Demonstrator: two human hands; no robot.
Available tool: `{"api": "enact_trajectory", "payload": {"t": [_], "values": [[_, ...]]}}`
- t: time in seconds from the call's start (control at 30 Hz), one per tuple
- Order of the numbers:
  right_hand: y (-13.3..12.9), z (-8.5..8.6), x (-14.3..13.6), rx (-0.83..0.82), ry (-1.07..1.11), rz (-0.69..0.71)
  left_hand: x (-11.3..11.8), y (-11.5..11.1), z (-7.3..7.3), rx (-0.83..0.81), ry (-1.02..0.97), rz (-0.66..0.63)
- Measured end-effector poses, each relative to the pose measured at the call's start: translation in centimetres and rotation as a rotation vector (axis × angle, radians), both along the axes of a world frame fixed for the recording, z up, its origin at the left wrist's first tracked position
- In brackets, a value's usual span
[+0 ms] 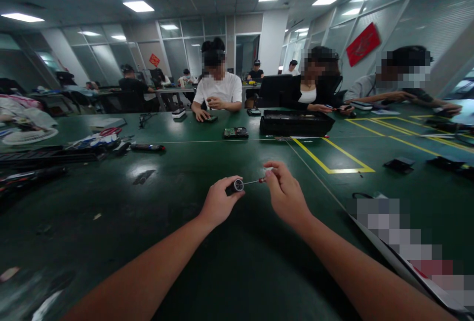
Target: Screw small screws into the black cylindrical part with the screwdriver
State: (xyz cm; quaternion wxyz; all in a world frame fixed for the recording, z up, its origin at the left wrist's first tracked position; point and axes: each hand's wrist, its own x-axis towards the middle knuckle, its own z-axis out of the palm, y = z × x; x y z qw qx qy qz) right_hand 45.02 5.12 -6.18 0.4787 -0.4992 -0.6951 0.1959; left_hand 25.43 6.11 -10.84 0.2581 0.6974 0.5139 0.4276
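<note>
Steadying a dark cylinder point(239, 185), apparently, above the green table point(166, 202), the left hand point(219, 200) is gripping it, half-curled; the right hand point(286, 193) is pinching a screwdriver point(262, 180) by its handle, shaft pointing cylinder-ward. Beyond, a black box point(296, 127) is sitting, seemingly leaving working room.

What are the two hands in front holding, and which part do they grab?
Left hand: a dark cylinder, gripped around its sides. Right hand: a screwdriver, held by its handle.
</note>
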Motion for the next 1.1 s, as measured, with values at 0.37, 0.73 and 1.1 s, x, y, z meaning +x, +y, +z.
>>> {"api": "enact_trajectory", "payload": {"t": [0.37, 0.73, 1.1], "values": [[0.1, 0.2, -0.1, -0.033, 0.023, -0.012, -0.1, 0.0, 0.1, -0.002, 0.009, 0.000], [0.7, -0.6, 0.1, -0.044, 0.065, -0.003, 0.2, -0.2, 0.5, -0.009, -0.006, 0.014], [1.8, -1.4, -0.5, -0.199, 0.619, 0.011, 0.1, -0.6, 1.5, 0.042, 0.078, 0.002]]}}
